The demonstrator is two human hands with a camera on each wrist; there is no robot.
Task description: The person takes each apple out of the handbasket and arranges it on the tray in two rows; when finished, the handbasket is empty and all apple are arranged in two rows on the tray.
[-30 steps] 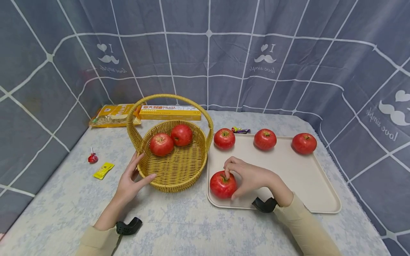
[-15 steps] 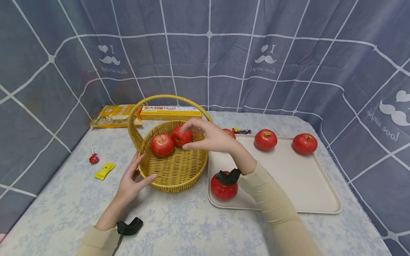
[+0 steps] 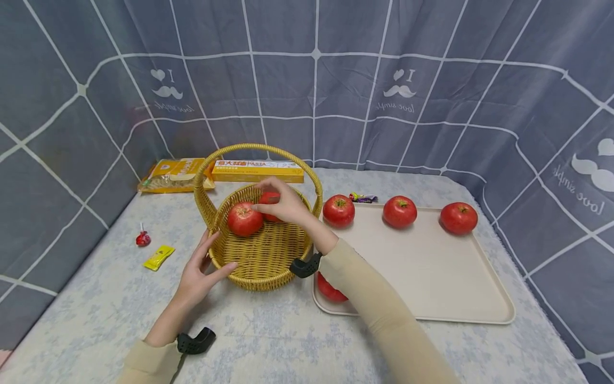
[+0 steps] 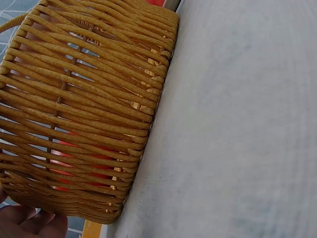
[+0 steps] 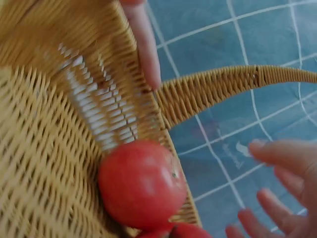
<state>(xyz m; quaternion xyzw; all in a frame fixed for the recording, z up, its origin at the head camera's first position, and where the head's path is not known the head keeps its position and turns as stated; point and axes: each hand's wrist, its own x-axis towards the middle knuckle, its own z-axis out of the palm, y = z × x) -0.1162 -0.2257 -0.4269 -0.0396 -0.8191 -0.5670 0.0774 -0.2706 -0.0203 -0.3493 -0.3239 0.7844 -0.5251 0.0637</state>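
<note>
Rest the left hand (image 3: 199,274) at the left side of the basket (image 3: 261,284), fingers and thumb wide. Reach leftward over the basket with the right hand (image 3: 283,204), fingers wide, gripping nothing. Toward the basket's back: left apple (image 3: 245,220), roundish, stem end upward; right apple (image 3: 268,198), partly hidden. Overhead, handle (image 3: 259,146) arching crosswise, left to right. Basket mouth upward, with room along its front floor. Just right of the basket: tray (image 3: 451,282), left edge alongside.
</note>
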